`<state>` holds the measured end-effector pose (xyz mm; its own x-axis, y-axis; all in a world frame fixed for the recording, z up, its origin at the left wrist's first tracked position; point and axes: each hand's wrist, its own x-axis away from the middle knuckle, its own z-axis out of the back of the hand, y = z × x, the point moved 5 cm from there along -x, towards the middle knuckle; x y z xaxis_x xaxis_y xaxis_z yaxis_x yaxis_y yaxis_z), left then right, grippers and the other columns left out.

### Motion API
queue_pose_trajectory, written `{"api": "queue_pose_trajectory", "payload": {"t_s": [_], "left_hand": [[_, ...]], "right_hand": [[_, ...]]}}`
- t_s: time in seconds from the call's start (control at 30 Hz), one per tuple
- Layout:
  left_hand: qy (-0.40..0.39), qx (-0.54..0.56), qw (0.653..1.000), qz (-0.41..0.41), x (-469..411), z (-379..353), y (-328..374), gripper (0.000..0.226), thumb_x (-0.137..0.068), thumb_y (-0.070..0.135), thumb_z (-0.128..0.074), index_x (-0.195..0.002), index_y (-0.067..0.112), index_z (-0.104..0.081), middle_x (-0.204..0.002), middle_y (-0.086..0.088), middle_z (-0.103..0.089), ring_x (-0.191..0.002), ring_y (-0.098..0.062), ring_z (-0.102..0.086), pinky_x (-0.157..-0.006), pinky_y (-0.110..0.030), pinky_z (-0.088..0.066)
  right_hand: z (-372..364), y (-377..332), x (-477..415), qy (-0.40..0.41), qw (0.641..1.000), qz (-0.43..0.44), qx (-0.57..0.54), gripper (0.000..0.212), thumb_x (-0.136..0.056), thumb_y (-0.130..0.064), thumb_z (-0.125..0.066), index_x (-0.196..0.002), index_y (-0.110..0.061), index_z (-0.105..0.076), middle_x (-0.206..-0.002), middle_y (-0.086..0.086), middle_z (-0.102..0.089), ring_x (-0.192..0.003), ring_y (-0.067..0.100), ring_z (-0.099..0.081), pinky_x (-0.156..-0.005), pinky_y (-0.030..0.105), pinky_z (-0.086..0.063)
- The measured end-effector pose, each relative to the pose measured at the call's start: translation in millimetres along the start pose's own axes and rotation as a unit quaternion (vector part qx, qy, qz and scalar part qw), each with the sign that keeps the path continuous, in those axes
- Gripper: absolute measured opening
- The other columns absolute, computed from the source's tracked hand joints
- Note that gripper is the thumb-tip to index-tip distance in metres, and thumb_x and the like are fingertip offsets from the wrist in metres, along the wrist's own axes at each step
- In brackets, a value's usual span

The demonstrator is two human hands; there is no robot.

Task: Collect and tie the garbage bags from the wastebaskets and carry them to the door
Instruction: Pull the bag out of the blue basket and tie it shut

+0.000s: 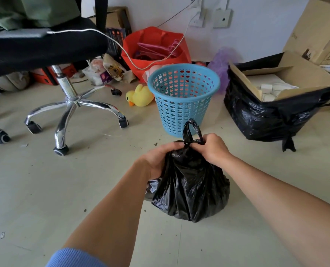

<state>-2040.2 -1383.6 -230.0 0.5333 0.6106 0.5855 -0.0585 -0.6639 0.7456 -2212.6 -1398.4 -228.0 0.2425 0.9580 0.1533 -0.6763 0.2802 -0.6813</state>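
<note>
A filled black garbage bag (191,187) sits on the floor in front of me, its neck gathered. My left hand (160,158) grips the bunched neck from the left. My right hand (211,149) pinches the bag's top from the right, fingers curled at the gather. One handle loop stands up between the hands. Just behind the bag stands a blue perforated wastebasket (181,101), upright, with no liner visible inside.
An office chair (69,105) with chrome legs stands at the left. A yellow duck toy (140,96) lies beside the basket. A red bag (156,49) holds hangers at the wall. At the right, a cardboard box sits in a black bag (272,116).
</note>
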Motion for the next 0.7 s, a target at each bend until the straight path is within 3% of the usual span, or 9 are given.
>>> {"api": "queue_pose_trajectory", "payload": {"t_s": [0.07,0.13,0.23,0.33,0.43,0.5,0.57,0.63,0.7], "left_hand": [[0.063,-0.025,0.998,0.016,-6.9,8.5,-3.7,0.044,-0.078,0.014,-0.069,-0.117,-0.005,-0.062,-0.112,-0.025,-0.066,-0.097,-0.034,-0.065,-0.093,-0.049,-0.053],[0.179,-0.076,0.981,0.015,-14.3,22.5,-7.5,0.046,-0.071,0.011,-0.076,-0.110,-0.008,-0.062,-0.103,-0.025,-0.069,-0.090,-0.036,-0.068,-0.087,-0.053,-0.055],[0.311,-0.201,0.929,-0.005,-18.6,34.1,-6.9,0.033,-0.077,0.025,-0.076,-0.092,0.001,-0.059,-0.080,-0.011,-0.064,-0.078,-0.028,-0.064,-0.072,-0.034,-0.053],[0.391,-0.261,0.882,-0.015,-13.7,39.3,-3.2,0.024,-0.089,0.025,-0.059,-0.097,0.003,-0.060,-0.068,-0.006,-0.061,-0.064,-0.024,-0.057,-0.063,-0.032,-0.048],[0.366,-0.059,0.928,-0.024,-12.4,38.6,-3.6,0.019,-0.094,0.009,-0.051,-0.109,0.002,-0.061,-0.054,-0.006,-0.070,-0.061,-0.025,-0.065,-0.071,-0.036,-0.058],[0.310,0.071,0.948,-0.018,-13.2,37.9,-1.4,0.021,-0.088,-0.002,-0.054,-0.106,-0.003,-0.064,-0.067,-0.011,-0.074,-0.066,-0.029,-0.068,-0.074,-0.046,-0.059],[0.256,0.133,0.957,-0.013,-9.9,36.0,1.6,0.018,-0.082,-0.004,-0.059,-0.099,-0.005,-0.066,-0.076,-0.016,-0.071,-0.065,-0.032,-0.066,-0.076,-0.050,-0.058],[0.215,0.180,0.959,-0.035,-5.1,32.5,6.5,0.007,-0.083,0.005,-0.063,-0.089,0.001,-0.064,-0.069,-0.013,-0.062,-0.058,-0.029,-0.061,-0.071,-0.043,-0.058],[0.191,0.237,0.949,-0.077,-1.7,31.3,11.8,0.007,-0.085,0.015,-0.065,-0.086,0.008,-0.063,-0.072,-0.006,-0.062,-0.067,-0.023,-0.059,-0.072,-0.039,-0.054]], "right_hand": [[-0.3,-0.3,1.5,0.007,1.000,0.003,-0.024,0.033,-0.077,-0.046,-0.067,-0.066,-0.015,-0.061,-0.068,0.001,-0.064,-0.069,0.024,-0.060,-0.064,0.036,-0.046],[-1.3,-1.0,2.3,0.004,0.994,-0.002,-0.109,0.041,-0.080,-0.040,-0.068,-0.055,-0.019,-0.044,-0.056,-0.001,-0.048,-0.060,0.023,-0.050,-0.060,0.034,-0.036],[-9.7,-4.0,4.1,-0.013,0.985,0.001,-0.171,0.047,-0.086,-0.034,-0.067,-0.056,-0.018,-0.035,-0.055,0.000,-0.038,-0.057,0.020,-0.042,-0.061,0.032,-0.031],[-19.3,-8.0,5.2,-0.034,0.981,0.008,-0.192,0.043,-0.089,-0.036,-0.063,-0.061,-0.009,-0.044,-0.060,0.005,-0.042,-0.059,0.019,-0.044,-0.062,0.032,-0.032],[-21.8,-8.7,3.2,-0.034,0.981,-0.001,-0.191,0.034,-0.093,-0.037,-0.058,-0.073,-0.010,-0.053,-0.068,0.008,-0.045,-0.065,0.019,-0.046,-0.064,0.032,-0.034],[-19.0,-4.9,2.0,-0.021,0.977,-0.027,-0.209,0.035,-0.096,-0.035,-0.055,-0.076,-0.007,-0.054,-0.066,0.012,-0.049,-0.067,0.020,-0.047,-0.064,0.031,-0.033],[-16.4,3.0,-1.1,-0.003,0.969,-0.062,-0.240,0.042,-0.097,-0.035,-0.053,-0.088,0.005,-0.059,-0.074,0.020,-0.059,-0.074,0.020,-0.051,-0.065,0.031,-0.035],[-14.3,9.8,-3.0,0.017,0.955,-0.110,-0.274,0.041,-0.097,-0.039,-0.053,-0.104,0.000,-0.064,-0.091,0.013,-0.065,-0.088,0.022,-0.058,-0.077,0.031,-0.045],[-13.9,14.5,-3.9,0.019,0.931,-0.162,-0.327,0.036,-0.095,-0.042,-0.055,-0.110,-0.012,-0.068,-0.107,0.007,-0.067,-0.102,0.026,-0.061,-0.098,0.039,-0.048]]}}
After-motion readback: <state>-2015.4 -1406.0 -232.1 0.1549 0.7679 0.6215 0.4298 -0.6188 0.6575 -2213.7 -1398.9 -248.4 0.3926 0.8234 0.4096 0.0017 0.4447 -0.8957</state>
